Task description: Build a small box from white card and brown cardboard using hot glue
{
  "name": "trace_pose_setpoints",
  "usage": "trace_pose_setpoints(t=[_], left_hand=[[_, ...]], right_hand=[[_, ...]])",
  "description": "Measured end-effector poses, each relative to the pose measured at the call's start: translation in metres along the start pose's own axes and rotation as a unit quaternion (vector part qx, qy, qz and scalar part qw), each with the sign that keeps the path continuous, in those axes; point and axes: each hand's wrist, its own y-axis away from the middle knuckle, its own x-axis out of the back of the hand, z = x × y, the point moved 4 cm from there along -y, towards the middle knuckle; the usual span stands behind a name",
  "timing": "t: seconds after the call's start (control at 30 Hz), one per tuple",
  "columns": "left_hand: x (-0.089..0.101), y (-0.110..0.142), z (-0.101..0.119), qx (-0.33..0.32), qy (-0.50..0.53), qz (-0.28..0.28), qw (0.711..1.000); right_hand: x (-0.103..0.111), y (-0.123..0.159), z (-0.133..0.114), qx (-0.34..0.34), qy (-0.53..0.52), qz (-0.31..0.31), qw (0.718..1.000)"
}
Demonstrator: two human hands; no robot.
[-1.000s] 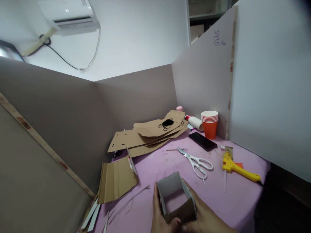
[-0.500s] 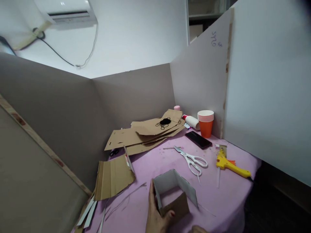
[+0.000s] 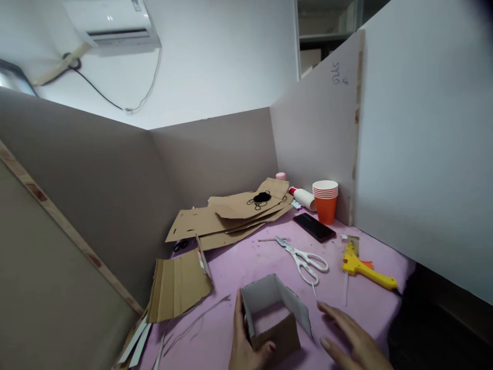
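Note:
My left hand point(image 3: 250, 341) grips the left corner of a cardboard frame point(image 3: 279, 331), its thumb on the brown front wall and fingers along the left side. The frame is bent into an open box shape, grey inside, brown outside, with the cloth showing through its middle. A gap shows at its right front corner. To the right of the frame, my right hand point(image 3: 350, 336) is held with its fingers apart and nothing in them. White-handled scissors point(image 3: 304, 259) lie beyond the frame. A yellow glue gun point(image 3: 365, 270) rests at the right.
Flat cardboard sheets point(image 3: 227, 210) with a tangle of black cord point(image 3: 262, 197) lie at the back. A folded cardboard piece point(image 3: 179, 285) is at left. A phone point(image 3: 315, 227) and stacked orange paper cups point(image 3: 325, 203) stand near the right partition point(image 3: 316, 133). Pink cloth point(image 3: 215, 329) covers the table.
My right hand has risen from the bottom edge into view, to the right of the cardboard frame. The left hand keeps its grip. The camera view has tilted slightly upward.

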Motion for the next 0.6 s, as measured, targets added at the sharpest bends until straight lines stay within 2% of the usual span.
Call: trace_pose_setpoints(t=[0.07, 0.17, 0.3, 0.47, 0.6], left_hand=[[-0.002, 0.0, 0.001, 0.002, 0.008, -0.006, 1.0], [-0.003, 0.0, -0.002, 0.008, 0.006, -0.005, 1.0], [-0.001, -0.001, -0.006, -0.008, -0.013, 0.002, 1.0], [0.003, -0.001, -0.013, -0.043, -0.077, 0.003, 0.996], [0.003, 0.0, -0.015, -0.087, -0.125, 0.003, 0.988]], right_hand=[[-0.019, -0.006, -0.003, 0.005, -0.048, -0.036, 0.998], [-0.053, -0.012, 0.002, 0.063, -0.029, -0.074, 0.995], [-0.081, -0.01, 0.019, 0.142, 0.078, -0.024, 0.987], [-0.084, -0.005, 0.023, 0.282, 0.223, 0.065, 0.931], [-0.075, -0.005, 0.012, 0.32, 0.286, 0.099, 0.898]])
